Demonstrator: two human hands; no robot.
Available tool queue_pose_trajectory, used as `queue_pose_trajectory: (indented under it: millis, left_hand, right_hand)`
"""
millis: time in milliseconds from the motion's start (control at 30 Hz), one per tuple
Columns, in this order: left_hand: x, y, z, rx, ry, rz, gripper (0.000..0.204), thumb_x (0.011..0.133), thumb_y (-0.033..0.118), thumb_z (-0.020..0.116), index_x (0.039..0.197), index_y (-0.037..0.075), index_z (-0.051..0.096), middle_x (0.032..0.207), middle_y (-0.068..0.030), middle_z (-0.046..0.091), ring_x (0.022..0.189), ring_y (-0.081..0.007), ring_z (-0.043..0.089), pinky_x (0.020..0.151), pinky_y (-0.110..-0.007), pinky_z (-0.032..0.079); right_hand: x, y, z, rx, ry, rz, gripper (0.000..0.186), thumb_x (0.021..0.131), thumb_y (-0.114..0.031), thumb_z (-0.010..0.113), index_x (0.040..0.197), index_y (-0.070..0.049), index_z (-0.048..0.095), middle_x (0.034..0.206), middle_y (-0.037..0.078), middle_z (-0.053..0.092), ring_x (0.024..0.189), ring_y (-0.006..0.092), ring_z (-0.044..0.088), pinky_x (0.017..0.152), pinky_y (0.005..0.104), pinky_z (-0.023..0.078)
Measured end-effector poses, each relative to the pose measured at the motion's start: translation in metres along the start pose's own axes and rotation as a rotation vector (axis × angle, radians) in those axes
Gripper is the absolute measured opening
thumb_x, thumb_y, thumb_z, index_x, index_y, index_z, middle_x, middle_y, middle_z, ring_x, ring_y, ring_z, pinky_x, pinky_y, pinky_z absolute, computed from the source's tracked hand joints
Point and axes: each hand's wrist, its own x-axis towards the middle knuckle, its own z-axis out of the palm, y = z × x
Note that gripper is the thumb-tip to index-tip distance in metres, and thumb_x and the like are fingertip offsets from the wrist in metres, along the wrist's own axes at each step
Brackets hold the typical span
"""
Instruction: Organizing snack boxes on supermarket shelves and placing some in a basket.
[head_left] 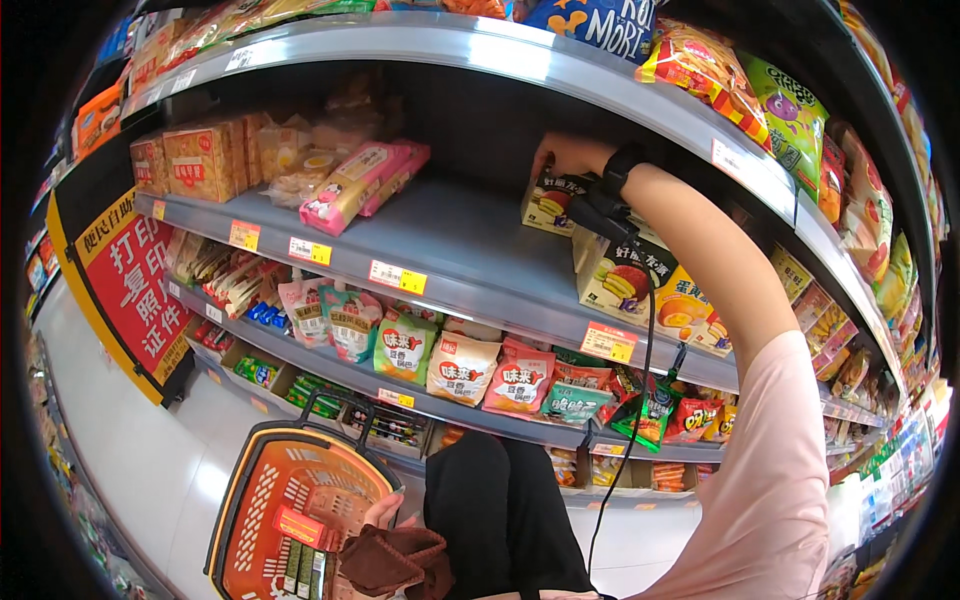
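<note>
The grey shelf (455, 215) is the place to measure from: the right hand (566, 156) reaches over its right half and is bent over the top edge of a dark box (550, 200) that stands there, touching it, though the fingertips are too hidden to tell how firmly they grip. A dark wristband (624, 166) circles that wrist, and a black cable (644, 380) passes down in front of the shelf's edge. Nearer the shelf's front, on the same side, are a second dark box (628, 275) and a yellow box (690, 305). Toward the shelf's left end lie pink packs (365, 185) and square orange-brown packs (200, 162). The left hand (383, 510) is well below the shelf, far apart from the right, beside the rim of an orange basket (250, 450); brown cloth (398, 562) covers part of it, so whether it is clamped on anything cannot be told. The basket, below the shelf's left part, contains a red pack (300, 526) and dark green packs (300, 568). Directly under the shelf runs a row of snack bags, among them a cream bag (463, 368). Above it, a blue bag (590, 22) lies on another shelf.
</note>
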Motion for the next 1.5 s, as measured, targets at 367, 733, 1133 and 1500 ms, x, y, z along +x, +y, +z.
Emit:
queue_pose_trajectory:
  millis: [367,733,1133,1500]
  left_hand:
    - [0.0,-0.004,0.004,0.265,-0.072,0.118,0.076,0.067,0.018,0.076,0.129,0.005,0.033,0.135,-0.0145,0.033,0.119,-0.0219,0.043,0.097,-0.036,0.039]
    - [-0.003,-0.009,0.005,0.124,-0.017,-0.076,0.05,0.086,0.03,0.053,0.128,0.011,0.036,0.136,-0.0061,0.034,0.115,-0.027,0.044,0.095,-0.039,0.04]
    - [0.006,-0.029,0.003,0.259,-0.006,0.165,0.044,0.089,0.034,0.046,0.122,0.005,0.038,0.126,-0.0126,0.043,0.119,-0.0218,0.043,0.092,-0.039,0.044]
    - [0.004,-0.013,-0.016,0.137,0.092,-0.01,0.056,0.073,0.016,0.067,0.122,0.005,0.041,0.12,-0.0127,0.047,0.111,-0.0206,0.048,0.087,-0.036,0.045]
  right_hand:
    - [-0.009,-0.012,0.002,0.084,-0.058,0.212,0.046,0.073,-0.011,0.052,0.12,-0.008,0.053,0.125,0.014,0.049,0.116,0.0249,0.045,0.095,0.0327,0.037]
    - [0.021,0.006,0.009,-0.23,-0.046,0.093,0.031,0.078,-0.015,0.055,0.105,-0.001,0.061,0.097,0.019,0.064,0.088,0.0284,0.063,0.071,0.0399,0.049]
    - [0.069,-0.053,0.098,-0.956,-0.022,0.781,0.043,0.076,-0.007,0.059,0.118,-0.015,0.057,0.131,0.011,0.042,0.124,0.0334,0.031,0.091,0.0573,0.033]
    - [0.066,-0.064,0.086,-1.229,-0.565,0.758,0.042,0.08,-0.009,0.054,0.121,-0.017,0.051,0.127,0.01,0.039,0.117,0.0288,0.03,0.08,0.0491,0.036]
